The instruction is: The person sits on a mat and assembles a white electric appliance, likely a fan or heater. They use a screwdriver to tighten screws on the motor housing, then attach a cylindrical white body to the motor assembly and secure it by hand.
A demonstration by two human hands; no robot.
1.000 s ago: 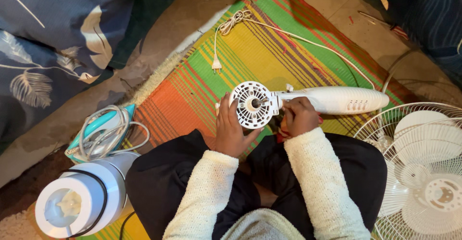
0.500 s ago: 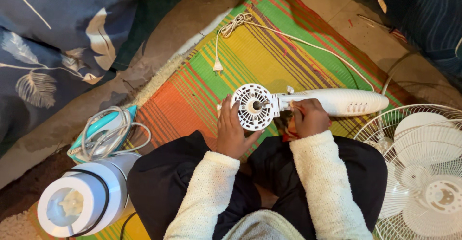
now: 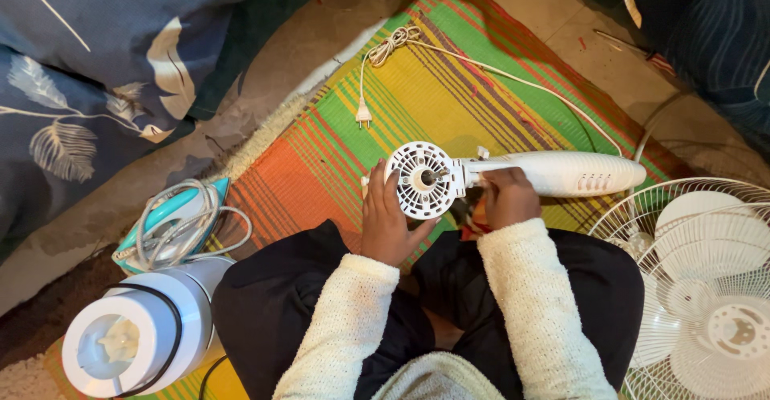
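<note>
I sit cross-legged on a striped mat [image 3: 345, 135] with a white fan motor housing [image 3: 561, 174] across my lap. Its round ribbed front plate [image 3: 423, 180] with a short shaft in the middle faces up. My left hand [image 3: 388, 222] cups the left edge of that plate, fingers against its rim. My right hand [image 3: 507, 198] grips the neck of the housing just behind the plate. The housing's white power cord [image 3: 449, 56] runs off over the mat and ends in a loose plug [image 3: 362, 114].
A white wire fan guard with blades [image 3: 706, 288] lies at the right. A teal clothes iron [image 3: 172, 219] wrapped in its cord and a white blender jar [image 3: 132, 336] stand at the left. A blue leaf-patterned bedding [image 3: 96, 71] fills the upper left.
My hands stay on the fan motor; the right hand has shifted slightly along the neck. The view has drifted a little.
</note>
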